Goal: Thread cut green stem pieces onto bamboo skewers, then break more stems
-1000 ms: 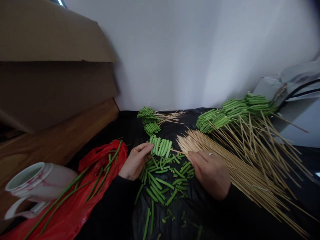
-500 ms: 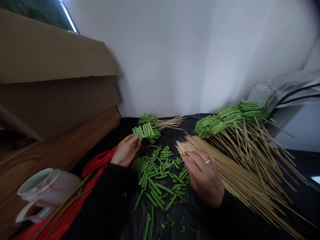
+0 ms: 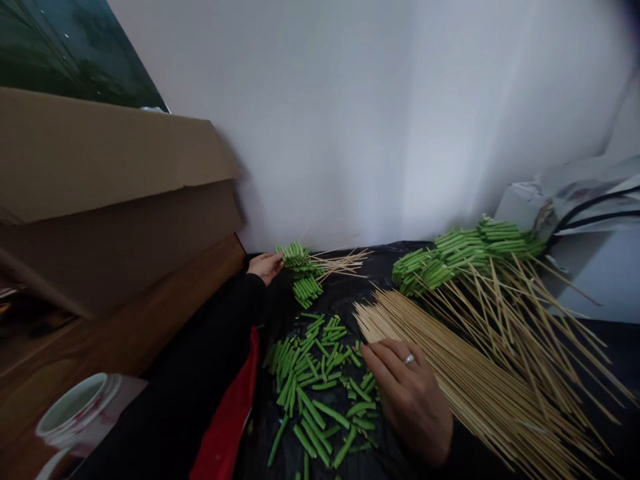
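Note:
At the far left of the black plastic sheet (image 3: 377, 257), my left hand (image 3: 266, 267) pinches the edge of a skewer of cut green stalks (image 3: 295, 253). That skewer lies on a small pile of similar ones, their bare sticks pointing right. My right hand (image 3: 410, 393) wears a ring. Its fingers are curled together, palm down, between loose cut green stalks (image 3: 313, 387) and a thick bundle of bare bamboo skewers (image 3: 440, 340). Its fingertips are partly hidden, so whatever they hold cannot be made out.
A large stack of filled skewers (image 3: 465, 250) lies at the back right near the white wall (image 3: 325, 133). To the left are a cardboard box (image 3: 115, 160), a white mug (image 3: 85, 413) and a red plastic bag (image 3: 227, 427). A pale box (image 3: 580, 267) stands far right.
My left hand has carried the skewer of green stalks forward and left to the pile by the wall. The right hand has drawn slightly back from the bamboo tips. The view has tilted up.

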Tool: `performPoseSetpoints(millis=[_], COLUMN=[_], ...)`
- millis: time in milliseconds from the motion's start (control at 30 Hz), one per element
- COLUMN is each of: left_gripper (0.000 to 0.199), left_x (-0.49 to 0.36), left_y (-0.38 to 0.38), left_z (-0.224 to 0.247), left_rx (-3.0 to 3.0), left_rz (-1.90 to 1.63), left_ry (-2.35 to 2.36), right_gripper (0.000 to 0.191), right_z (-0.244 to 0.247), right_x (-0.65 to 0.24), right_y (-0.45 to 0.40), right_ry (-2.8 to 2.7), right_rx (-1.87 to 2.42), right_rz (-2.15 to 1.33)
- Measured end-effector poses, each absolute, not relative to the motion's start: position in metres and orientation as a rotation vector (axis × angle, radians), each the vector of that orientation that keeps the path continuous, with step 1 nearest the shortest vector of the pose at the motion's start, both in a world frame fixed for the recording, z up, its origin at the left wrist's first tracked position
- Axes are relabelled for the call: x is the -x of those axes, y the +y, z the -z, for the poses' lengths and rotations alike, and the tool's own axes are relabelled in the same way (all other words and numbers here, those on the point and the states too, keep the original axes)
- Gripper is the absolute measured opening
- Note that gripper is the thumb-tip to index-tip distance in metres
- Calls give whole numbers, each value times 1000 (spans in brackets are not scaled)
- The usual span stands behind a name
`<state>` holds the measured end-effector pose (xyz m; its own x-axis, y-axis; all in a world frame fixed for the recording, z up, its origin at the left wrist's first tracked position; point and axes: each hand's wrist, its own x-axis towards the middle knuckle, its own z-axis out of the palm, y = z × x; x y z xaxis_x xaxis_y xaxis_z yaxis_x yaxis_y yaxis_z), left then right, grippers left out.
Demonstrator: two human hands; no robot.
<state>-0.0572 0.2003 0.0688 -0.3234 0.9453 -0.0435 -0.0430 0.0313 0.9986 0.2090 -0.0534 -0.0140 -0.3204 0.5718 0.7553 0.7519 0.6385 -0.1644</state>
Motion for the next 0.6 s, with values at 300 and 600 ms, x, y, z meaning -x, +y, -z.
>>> performPoseSetpoints(millis=[300,600], left_gripper=[27,22], left_x=[74,41], left_y=[228,280], left_z=[-82,-87], left_rx=[-1697,-2130], left_rz=[-1170,-668], left_ry=[2002,2007], right_gripper=[36,40], right_z=[10,16], right_x=[-209,-213], right_y=[-50,-40], right_ry=[-1969,-1927], right_rx=[1045,1074], right_rz=[320,348])
